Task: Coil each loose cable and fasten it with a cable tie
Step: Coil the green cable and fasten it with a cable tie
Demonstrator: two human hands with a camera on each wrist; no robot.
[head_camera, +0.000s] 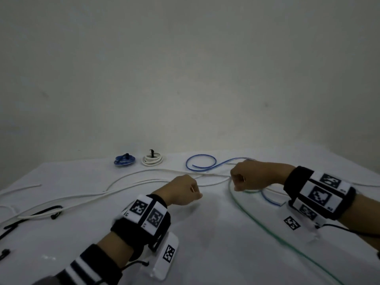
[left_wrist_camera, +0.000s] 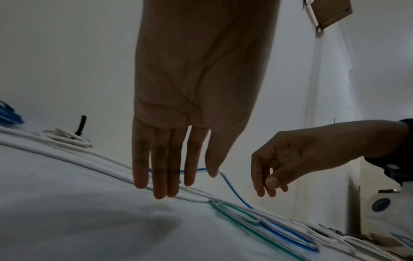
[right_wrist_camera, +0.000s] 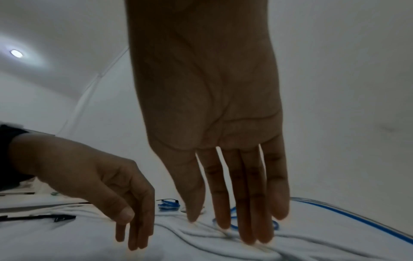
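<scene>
Loose cables on bench, both hands empty above them.
Head: left hand [head_camera: 181, 190] and right hand [head_camera: 246, 177] near the green cable [head_camera: 257, 221].
Wrists: fingers [left_wrist_camera: 161, 167] straight, holding nothing; crossed white cable [right_wrist_camera: 178, 231] and blue cable [left_wrist_camera: 234, 190] may snag when lifted.

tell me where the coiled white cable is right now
In the head view the coiled white cable sits at the table's far edge, just right of the coiled blue cable.

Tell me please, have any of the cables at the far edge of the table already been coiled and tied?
Yes, a blue coil and a white coil lie side by side there, each bound with a dark tie.
</scene>
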